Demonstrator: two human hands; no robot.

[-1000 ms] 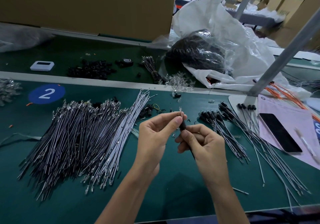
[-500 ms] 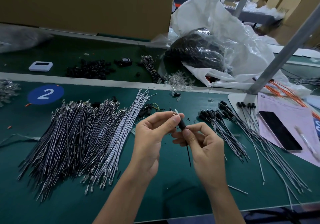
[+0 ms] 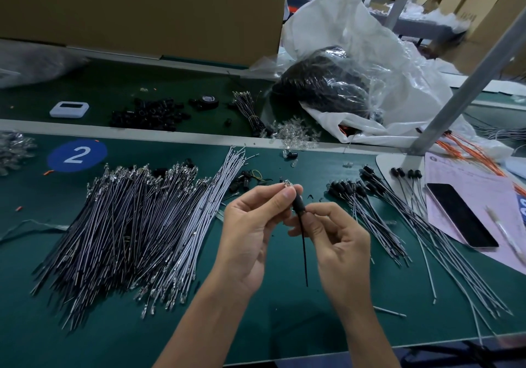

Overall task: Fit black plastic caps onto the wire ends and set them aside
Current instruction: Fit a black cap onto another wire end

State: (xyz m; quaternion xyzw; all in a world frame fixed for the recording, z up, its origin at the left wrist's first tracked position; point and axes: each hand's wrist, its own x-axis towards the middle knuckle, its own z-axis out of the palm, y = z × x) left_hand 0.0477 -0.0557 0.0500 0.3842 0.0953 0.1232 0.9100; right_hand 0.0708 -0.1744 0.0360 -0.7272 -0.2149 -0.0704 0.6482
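Fingers (image 3: pixel 286 194) of the left hand (image 3: pixel 250 231) pinch the metal tip of the wire (image 3: pixel 304 253), and the right hand (image 3: pixel 338 242) pinches the base of the cap (image 3: pixel 297 204); a second ago the tip stood clear above the thumb, now it barely shows and more wire hangs below, so the cap looks nearly seated. Capped wires (image 3: pixel 370 205) lie to the right on the tabletop (image 3: pixel 284 325), the uncapped pile (image 3: pixel 128 225) to the left

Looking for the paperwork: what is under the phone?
The phone lies flat on a pink printed sheet. Whatever is printed beneath it is covered and cannot be seen.
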